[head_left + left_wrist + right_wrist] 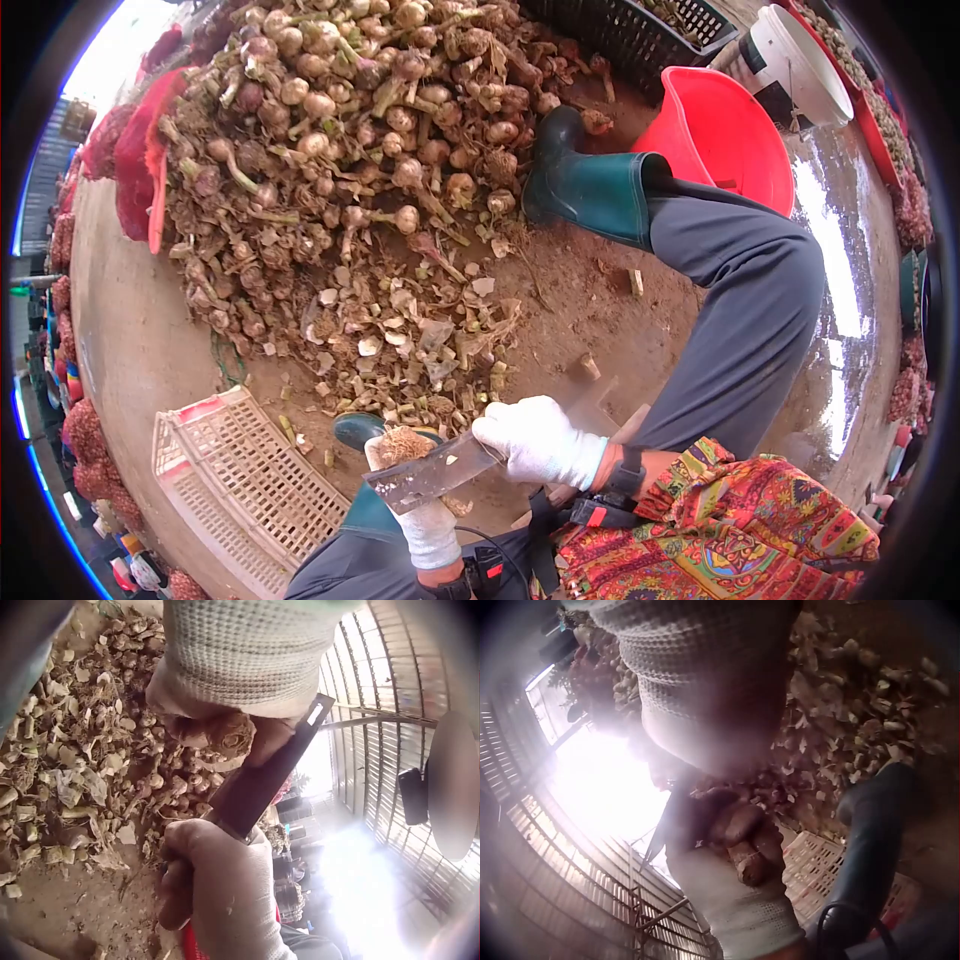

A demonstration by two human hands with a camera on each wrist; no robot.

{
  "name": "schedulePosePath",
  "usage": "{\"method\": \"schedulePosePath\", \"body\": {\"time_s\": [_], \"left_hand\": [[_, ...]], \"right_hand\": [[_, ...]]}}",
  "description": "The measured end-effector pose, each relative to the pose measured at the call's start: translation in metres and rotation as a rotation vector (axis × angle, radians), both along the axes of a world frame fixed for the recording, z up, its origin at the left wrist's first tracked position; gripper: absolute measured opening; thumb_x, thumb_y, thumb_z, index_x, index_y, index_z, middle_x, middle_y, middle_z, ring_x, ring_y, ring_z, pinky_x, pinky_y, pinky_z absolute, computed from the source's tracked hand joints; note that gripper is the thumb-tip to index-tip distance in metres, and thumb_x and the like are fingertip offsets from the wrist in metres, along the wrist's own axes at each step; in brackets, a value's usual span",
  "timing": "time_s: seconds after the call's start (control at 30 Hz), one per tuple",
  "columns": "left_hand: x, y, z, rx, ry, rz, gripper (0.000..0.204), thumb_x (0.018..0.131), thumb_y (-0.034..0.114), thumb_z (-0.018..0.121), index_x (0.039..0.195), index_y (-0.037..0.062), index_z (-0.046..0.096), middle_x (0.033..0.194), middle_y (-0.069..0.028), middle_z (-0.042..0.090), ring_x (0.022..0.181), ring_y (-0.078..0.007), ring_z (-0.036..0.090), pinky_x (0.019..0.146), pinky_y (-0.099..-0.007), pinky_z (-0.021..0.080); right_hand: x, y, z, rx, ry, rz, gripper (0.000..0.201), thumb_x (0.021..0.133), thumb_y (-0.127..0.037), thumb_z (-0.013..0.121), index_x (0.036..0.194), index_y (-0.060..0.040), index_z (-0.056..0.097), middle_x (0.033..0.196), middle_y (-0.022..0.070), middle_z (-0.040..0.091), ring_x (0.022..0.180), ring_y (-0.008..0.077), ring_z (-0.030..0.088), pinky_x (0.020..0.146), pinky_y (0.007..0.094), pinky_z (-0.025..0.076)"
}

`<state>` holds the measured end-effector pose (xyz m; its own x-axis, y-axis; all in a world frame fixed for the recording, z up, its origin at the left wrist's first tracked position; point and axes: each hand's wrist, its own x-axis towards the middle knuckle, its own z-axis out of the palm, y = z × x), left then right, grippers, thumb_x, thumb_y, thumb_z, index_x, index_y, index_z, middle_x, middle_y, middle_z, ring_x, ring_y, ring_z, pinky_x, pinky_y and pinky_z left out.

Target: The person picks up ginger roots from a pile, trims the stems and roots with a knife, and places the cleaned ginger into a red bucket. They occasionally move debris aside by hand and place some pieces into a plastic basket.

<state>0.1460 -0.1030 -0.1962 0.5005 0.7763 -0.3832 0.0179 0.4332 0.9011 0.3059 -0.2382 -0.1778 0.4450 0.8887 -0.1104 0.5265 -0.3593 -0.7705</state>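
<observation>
Left fingers [373,455] grip garlic [403,444], right fingers [494,428] a knife [430,477], beside crate [255,478] and trimmings [395,338].

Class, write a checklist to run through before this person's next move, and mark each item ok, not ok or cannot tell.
1. Knife held in the right hand: ok.
2. Garlic bulb held in the left hand: ok.
3. Gloves on both hands: ok.
4. Knife clear of the left hand: cannot tell; they overlap in the head view.
5. Garlic pile in front: ok.
6. Crate beside the left boot: ok.
</observation>
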Motion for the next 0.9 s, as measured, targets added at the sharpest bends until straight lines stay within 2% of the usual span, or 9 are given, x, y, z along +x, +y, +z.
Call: {"method": "schedulePosePath", "body": {"time_s": [0.1, 0.17, 0.23, 0.27, 0.37, 0.4, 0.53, 0.7, 0.9], "left_hand": [[0.01, -0.002, 0.006, 0.023, 0.096, -0.05, 0.042, 0.099, 0.032, 0.039, 0.135, 0.0097, 0.038, 0.122, -0.0094, 0.053, 0.105, -0.0249, 0.057, 0.089, -0.043, 0.05], [0.021, -0.006, 0.018, -0.176, 0.034, 0.193, 0.042, 0.09, 0.02, 0.057, 0.127, 0.0084, 0.042, 0.115, -0.0089, 0.054, 0.099, -0.0213, 0.057, 0.083, -0.036, 0.052], [0.017, 0.003, 0.026, 0.069, 0.07, -0.131, 0.064, 0.073, -0.003, 0.062, 0.131, 0.006, 0.038, 0.112, -0.0115, 0.054, 0.088, -0.0184, 0.059, 0.063, -0.0266, 0.052], [0.037, -0.001, 0.057, 0.1, -0.099, -0.11, 0.066, 0.06, -0.009, 0.062, 0.121, 0.0053, 0.043, 0.1, -0.0098, 0.054, 0.074, -0.014, 0.055, 0.05, -0.0216, 0.044], [0.042, 0.007, 0.064, 0.08, -0.086, 0.081, 0.06, 0.061, -0.008, 0.063, 0.118, 0.005, 0.046, 0.098, -0.0089, 0.054, 0.07, -0.0134, 0.053, 0.048, -0.0227, 0.043], [0.048, 0.007, 0.078, 0.022, -0.013, 0.069, 0.049, 0.059, -0.006, 0.062, 0.105, 0.0046, 0.048, 0.087, -0.0045, 0.052, 0.078, -0.0121, 0.053, 0.064, -0.0205, 0.046], [0.038, 0.014, 0.065, -0.283, -0.241, 0.083, 0.057, 0.07, 0.001, 0.068, 0.123, 0.0031, 0.048, 0.099, -0.0092, 0.059, 0.085, -0.0217, 0.059, 0.077, -0.0342, 0.05], [0.038, 0.014, 0.037, -0.305, -0.14, 0.164, 0.038, 0.084, 0.002, 0.064, 0.12, 0.0051, 0.05, 0.102, -0.0058, 0.059, 0.089, -0.0185, 0.059, 0.08, -0.0317, 0.05], [0.048, 0.0, 0.009, -0.142, 0.027, 0.225, 0.05, 0.079, -0.009, 0.066, 0.123, 0.0099, 0.052, 0.101, -0.0005, 0.058, 0.091, -0.0118, 0.057, 0.077, -0.0243, 0.049]], "right_hand": [[-0.001, 0.004, -0.015, -0.068, 0.032, 0.033, 0.022, 0.065, -0.017, 0.066, 0.085, -0.0137, 0.056, 0.077, 0.008, 0.056, 0.067, 0.0295, 0.062, 0.057, 0.0405, 0.048], [-0.002, 0.006, -0.025, -0.043, -0.002, 0.027, 0.023, 0.065, -0.017, 0.066, 0.085, -0.0138, 0.056, 0.079, 0.0084, 0.056, 0.067, 0.03, 0.062, 0.058, 0.0415, 0.049], [0.009, 0.013, -0.042, -0.381, 0.102, -0.015, 0.02, 0.071, -0.016, 0.058, 0.09, -0.0105, 0.062, 0.078, 0.0147, 0.065, 0.076, 0.0327, 0.065, 0.064, 0.0429, 0.051], [0.026, 0.005, -0.067, -0.509, 0.116, -0.042, 0.021, 0.072, -0.016, 0.057, 0.091, -0.0103, 0.063, 0.078, 0.0154, 0.066, 0.077, 0.0336, 0.066, 0.065, 0.0432, 0.051], [0.03, 0.016, -0.042, -0.458, 0.108, -0.231, 0.023, 0.073, -0.016, 0.055, 0.094, -0.011, 0.065, 0.079, 0.0153, 0.066, 0.077, 0.0358, 0.065, 0.067, 0.0444, 0.052], [0.03, 0.019, -0.023, -0.39, 0.098, -0.2, 0.022, 0.073, -0.016, 0.055, 0.092, -0.0112, 0.064, 0.077, 0.0154, 0.066, 0.076, 0.036, 0.065, 0.066, 0.045, 0.051], [0.006, 0.011, 0.01, -0.149, 0.19, -0.352, 0.009, 0.074, -0.017, 0.057, 0.079, -0.009, 0.055, 0.068, 0.0179, 0.058, 0.067, 0.0392, 0.059, 0.058, 0.0436, 0.048], [-0.004, 0.006, 0.04, 0.119, 0.458, -0.454, 0.014, 0.076, -0.019, 0.06, 0.077, -0.0068, 0.053, 0.068, 0.0177, 0.055, 0.066, 0.0404, 0.056, 0.057, 0.0429, 0.045], [-0.011, 0.012, 0.006, -0.092, 0.576, -0.438, 0.016, 0.076, -0.02, 0.06, 0.08, -0.0062, 0.054, 0.069, 0.0178, 0.056, 0.068, 0.0399, 0.057, 0.059, 0.0429, 0.045]]}}
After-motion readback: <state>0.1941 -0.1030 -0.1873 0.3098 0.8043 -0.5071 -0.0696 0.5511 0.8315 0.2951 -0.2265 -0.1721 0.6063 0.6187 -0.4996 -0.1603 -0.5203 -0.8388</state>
